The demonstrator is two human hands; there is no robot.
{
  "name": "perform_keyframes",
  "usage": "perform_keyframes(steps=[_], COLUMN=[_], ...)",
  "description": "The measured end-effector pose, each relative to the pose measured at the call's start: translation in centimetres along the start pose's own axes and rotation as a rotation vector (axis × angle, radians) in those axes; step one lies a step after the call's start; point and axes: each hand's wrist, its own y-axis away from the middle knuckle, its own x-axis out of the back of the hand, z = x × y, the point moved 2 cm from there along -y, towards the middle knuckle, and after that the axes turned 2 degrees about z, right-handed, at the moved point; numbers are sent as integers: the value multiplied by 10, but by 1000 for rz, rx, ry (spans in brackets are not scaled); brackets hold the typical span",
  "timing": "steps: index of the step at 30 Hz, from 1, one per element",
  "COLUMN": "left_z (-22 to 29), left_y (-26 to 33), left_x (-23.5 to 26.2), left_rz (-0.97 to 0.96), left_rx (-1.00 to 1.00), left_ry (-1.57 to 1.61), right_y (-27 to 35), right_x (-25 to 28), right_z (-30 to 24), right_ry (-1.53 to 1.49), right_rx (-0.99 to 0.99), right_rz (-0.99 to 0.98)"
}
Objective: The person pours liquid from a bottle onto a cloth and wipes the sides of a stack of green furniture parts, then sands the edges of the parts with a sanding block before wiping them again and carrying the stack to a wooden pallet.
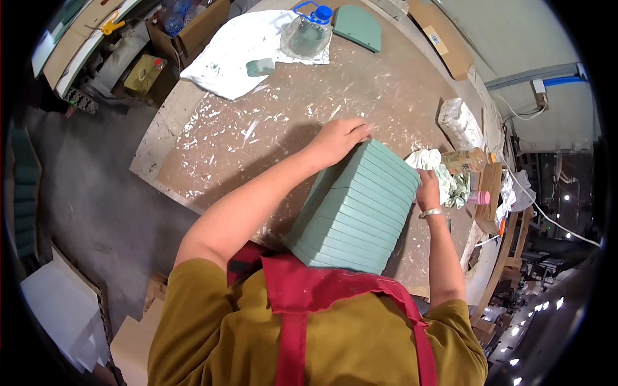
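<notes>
A stack of pale green panels (pixel 357 215) stands on the worktable right in front of me, its near end close to my red apron. My left hand (pixel 338 140) grips the stack's far left corner, with its fingers bent over the edge. On the other side my right hand (pixel 429 191) is closed against the far right edge, and its fingertips are partly hidden behind the panels. One loose green panel with a rounded end (pixel 358 29) lies flat at the table's far side.
A white cloth (pixel 222 55) lies at the far left, bearing a clear jug with a blue cap (pixel 308 37) and a small green block (pixel 260 67). Rags (pixel 458 188), an amber bottle (pixel 465 161) and a white wrapped bundle (pixel 461 124) crowd the table's right side.
</notes>
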Motion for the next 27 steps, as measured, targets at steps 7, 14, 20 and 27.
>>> perform_keyframes(steps=[7, 14, 20, 27], left_z=[8, -15, 57, 55], left_y=[-20, -13, 28, 57], left_x=[6, 15, 67, -6], left_rz=[-118, -31, 204, 88], left_rx=[40, -193, -61, -360], left_ry=[-155, -411, 28, -633], right_y=[-60, -15, 44, 43], right_x=[119, 113, 103, 88], right_z=[-112, -209, -207, -193], right_ry=[-907, -740, -223, -102], right_rx=[45, 310, 212, 394], right_rz=[81, -25, 22, 191])
